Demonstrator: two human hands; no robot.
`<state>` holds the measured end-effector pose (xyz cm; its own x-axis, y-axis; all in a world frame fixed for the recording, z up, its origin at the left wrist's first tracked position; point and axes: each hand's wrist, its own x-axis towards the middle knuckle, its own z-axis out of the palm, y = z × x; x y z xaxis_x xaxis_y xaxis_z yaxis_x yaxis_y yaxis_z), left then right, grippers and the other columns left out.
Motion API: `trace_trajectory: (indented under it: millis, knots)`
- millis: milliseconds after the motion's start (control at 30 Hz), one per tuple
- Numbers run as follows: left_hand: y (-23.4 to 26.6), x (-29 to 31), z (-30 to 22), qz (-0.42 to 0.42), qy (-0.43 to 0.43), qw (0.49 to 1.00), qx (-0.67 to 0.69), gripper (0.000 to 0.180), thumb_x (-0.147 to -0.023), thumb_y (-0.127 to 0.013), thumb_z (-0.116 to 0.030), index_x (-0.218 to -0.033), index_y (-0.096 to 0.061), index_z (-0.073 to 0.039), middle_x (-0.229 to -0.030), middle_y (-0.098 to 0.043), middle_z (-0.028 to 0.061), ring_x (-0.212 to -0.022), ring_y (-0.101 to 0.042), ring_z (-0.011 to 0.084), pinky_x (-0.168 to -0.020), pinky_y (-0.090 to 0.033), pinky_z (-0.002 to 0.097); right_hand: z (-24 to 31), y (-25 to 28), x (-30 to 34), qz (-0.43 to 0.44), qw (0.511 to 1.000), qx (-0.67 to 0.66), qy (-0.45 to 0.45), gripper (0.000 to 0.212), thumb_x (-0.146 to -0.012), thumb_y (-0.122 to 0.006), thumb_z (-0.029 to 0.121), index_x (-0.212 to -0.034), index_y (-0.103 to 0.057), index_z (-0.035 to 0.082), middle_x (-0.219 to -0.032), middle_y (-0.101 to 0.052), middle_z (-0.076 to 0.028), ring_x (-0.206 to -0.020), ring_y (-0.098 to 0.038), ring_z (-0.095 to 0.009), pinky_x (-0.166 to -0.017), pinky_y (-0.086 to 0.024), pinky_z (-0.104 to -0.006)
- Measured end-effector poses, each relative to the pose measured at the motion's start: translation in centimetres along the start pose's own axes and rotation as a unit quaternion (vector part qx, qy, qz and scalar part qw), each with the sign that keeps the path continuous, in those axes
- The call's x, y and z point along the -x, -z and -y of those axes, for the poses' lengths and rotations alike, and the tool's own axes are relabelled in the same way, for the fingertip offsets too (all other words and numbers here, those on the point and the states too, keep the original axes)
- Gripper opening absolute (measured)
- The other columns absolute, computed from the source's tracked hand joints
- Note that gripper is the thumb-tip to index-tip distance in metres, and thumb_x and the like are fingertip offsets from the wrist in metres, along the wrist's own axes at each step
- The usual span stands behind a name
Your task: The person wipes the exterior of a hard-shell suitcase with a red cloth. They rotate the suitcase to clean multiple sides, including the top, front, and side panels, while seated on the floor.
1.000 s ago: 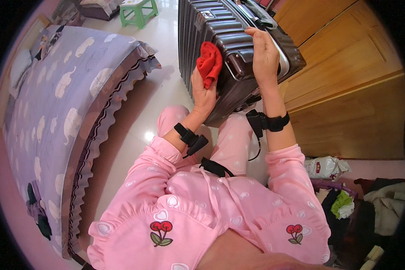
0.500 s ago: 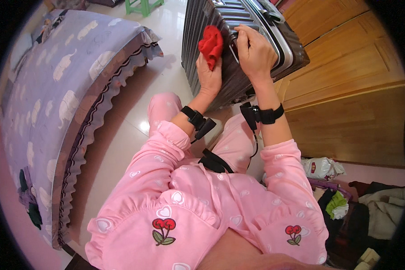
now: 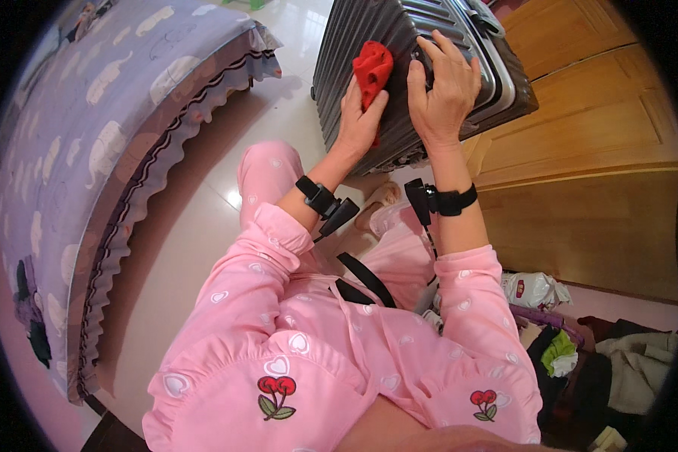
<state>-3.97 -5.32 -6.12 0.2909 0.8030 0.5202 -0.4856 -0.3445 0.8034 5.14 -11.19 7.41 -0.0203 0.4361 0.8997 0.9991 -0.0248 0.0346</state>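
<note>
A dark grey ribbed suitcase [image 3: 398, 128] with a silver frame stands upright in front of me. My left hand [image 3: 359, 124] is closed on a red cloth [image 3: 374, 66], which bunches up above the fingers against the suitcase's ribbed shell. Over the suitcase's near upper corner lies my right hand [image 3: 444, 98], its fingers spread and nothing seen in its grasp. The fingertips reach the edge by the handle area; whether they press on it I cannot tell. Part of the handle is hidden behind this hand.
To the left is a bed with a purple elephant-print cover [image 3: 105, 143]. Wooden cabinet doors [image 3: 580, 218] stand on the right. A white plastic bag [image 3: 533, 290] and piled clothes [image 3: 633, 369] lie at the lower right. Pale tiled floor [image 3: 196, 248] runs between bed and suitcase.
My right hand has come off the suitcase's handle, and its fingers have spread. The suitcase and the left hand with the red cloth appear a little further right in view.
</note>
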Motion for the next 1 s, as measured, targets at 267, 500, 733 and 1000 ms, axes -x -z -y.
trace_trajectory:
  millis: [267,500,733,1000]
  knots:
    - [3.2,5.0,12.3,-0.071,0.379,0.922,-0.042,0.058,-0.101,-0.058,-0.036,-0.148,-0.047,-0.005,-0.142,-0.058,0.0225,-0.134,-0.053,0.0403,-0.114,-0.038,0.0475,1.7,-0.6,2.4,0.014,1.0,0.026,-0.008,0.03,-0.094,-0.069,0.031,-0.122,-0.075,0.024,-0.142,-0.059,-0.004,-0.14,-0.047,-0.029,-0.121,-0.02,-0.0602]
    - [4.9,4.9,12.3,0.009,0.306,0.943,-0.128,0.046,-0.102,-0.057,-0.042,-0.123,-0.061,-0.001,-0.112,-0.068,0.0157,-0.107,-0.064,0.0364,-0.095,-0.048,0.0482,4.7,-1.0,6.2,0.016,0.975,-0.213,0.053,0.034,-0.083,-0.067,0.009,-0.116,-0.074,0.013,-0.132,-0.064,-0.012,-0.121,-0.063,-0.032,-0.107,-0.046,-0.0478]
    - [4.2,4.0,9.5,0.059,0.167,0.982,-0.062,0.061,-0.1,-0.061,-0.041,-0.147,-0.052,-0.004,-0.152,-0.051,0.021,-0.14,-0.046,0.039,-0.118,-0.032,0.0457,3.7,-2.1,8.9,0.111,0.9,-0.369,-0.203,0.024,-0.088,-0.065,0.0,-0.111,-0.072,0.002,-0.118,-0.071,-0.016,-0.094,-0.072,-0.028,-0.084,-0.058,-0.0356]
    - [2.7,6.8,12.4,-0.068,0.452,0.881,0.126,0.051,-0.104,-0.062,-0.037,-0.144,-0.046,-0.009,-0.122,-0.061,0.0062,-0.105,-0.062,0.0175,-0.093,-0.052,0.0356,0.0,3.3,4.8,-0.037,0.991,-0.074,-0.101,0.031,-0.097,-0.061,0.024,-0.121,-0.075,0.009,-0.144,-0.054,-0.019,-0.133,-0.05,-0.039,-0.112,-0.04,-0.047]
